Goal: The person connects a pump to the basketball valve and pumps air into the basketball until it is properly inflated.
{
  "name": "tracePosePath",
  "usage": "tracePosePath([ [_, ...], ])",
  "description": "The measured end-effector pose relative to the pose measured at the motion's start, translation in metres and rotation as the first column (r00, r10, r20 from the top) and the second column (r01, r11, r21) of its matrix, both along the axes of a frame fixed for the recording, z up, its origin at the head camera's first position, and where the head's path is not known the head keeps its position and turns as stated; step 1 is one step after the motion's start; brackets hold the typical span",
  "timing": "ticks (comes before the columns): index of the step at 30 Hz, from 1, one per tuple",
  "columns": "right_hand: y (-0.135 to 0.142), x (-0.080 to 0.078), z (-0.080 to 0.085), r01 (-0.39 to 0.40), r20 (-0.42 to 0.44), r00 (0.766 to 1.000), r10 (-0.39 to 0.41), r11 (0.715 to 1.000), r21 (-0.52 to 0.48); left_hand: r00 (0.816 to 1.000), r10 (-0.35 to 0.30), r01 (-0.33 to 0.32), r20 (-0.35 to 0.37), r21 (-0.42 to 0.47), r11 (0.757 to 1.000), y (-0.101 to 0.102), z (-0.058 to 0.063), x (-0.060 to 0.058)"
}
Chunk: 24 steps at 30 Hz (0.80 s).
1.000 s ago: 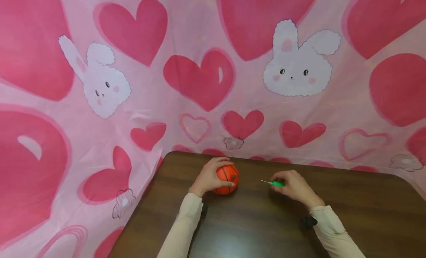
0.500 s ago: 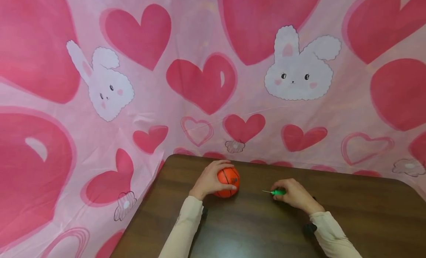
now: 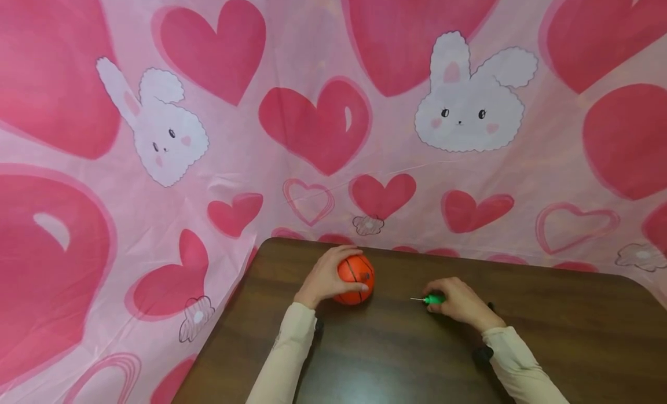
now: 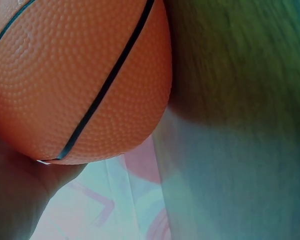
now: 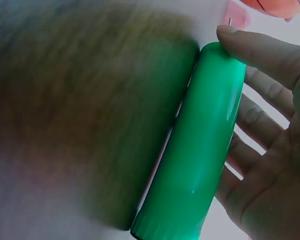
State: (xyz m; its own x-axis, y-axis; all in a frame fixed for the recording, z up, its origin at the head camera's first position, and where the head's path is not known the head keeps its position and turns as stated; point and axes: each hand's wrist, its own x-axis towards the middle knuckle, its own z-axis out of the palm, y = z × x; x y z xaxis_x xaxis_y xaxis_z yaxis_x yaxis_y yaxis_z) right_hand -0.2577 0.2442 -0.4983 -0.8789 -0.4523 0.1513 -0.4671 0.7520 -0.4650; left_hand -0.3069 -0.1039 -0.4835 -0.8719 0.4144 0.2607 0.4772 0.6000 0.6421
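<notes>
A small orange basketball (image 3: pixel 355 280) with black lines rests on the brown table near its far left edge. My left hand (image 3: pixel 324 275) grips it from the left, thumb on the near side and fingers over the far side. In the left wrist view the pebbled ball (image 4: pixel 85 85) fills much of the picture. To the right, my right hand (image 3: pixel 458 300) holds a green ball pump (image 3: pixel 434 300), its thin needle (image 3: pixel 417 299) pointing left toward the ball. In the right wrist view the pump's green barrel (image 5: pixel 190 150) lies close along the tabletop, with the thumb near its needle end.
The dark wooden table (image 3: pixel 396 357) has rounded far corners. Behind it and on the left hangs a pink cloth (image 3: pixel 307 39) printed with hearts and rabbits. A gap of bare tabletop separates the needle from the ball.
My right hand has come slightly nearer to me and lower with the pump, whose needle now points more level to the left. The left hand and basketball stay in place.
</notes>
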Motion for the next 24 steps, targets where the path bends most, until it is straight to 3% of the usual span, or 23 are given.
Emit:
tracePosePath([
  [16, -0.001, 0.0, 0.003, 0.007, -0.01, 1.0, -0.008, 1.0, -0.013, 1.0, 0.005, -0.004, -0.027, 0.028, 1.0, -0.004, -0.001, -0.001],
  [24, -0.001, 0.01, 0.006, 0.065, -0.123, 0.99, -0.066, 0.998, -0.011, 0.995, 0.017, -0.012, -0.102, 0.046, 0.999, -0.015, 0.007, 0.004],
])
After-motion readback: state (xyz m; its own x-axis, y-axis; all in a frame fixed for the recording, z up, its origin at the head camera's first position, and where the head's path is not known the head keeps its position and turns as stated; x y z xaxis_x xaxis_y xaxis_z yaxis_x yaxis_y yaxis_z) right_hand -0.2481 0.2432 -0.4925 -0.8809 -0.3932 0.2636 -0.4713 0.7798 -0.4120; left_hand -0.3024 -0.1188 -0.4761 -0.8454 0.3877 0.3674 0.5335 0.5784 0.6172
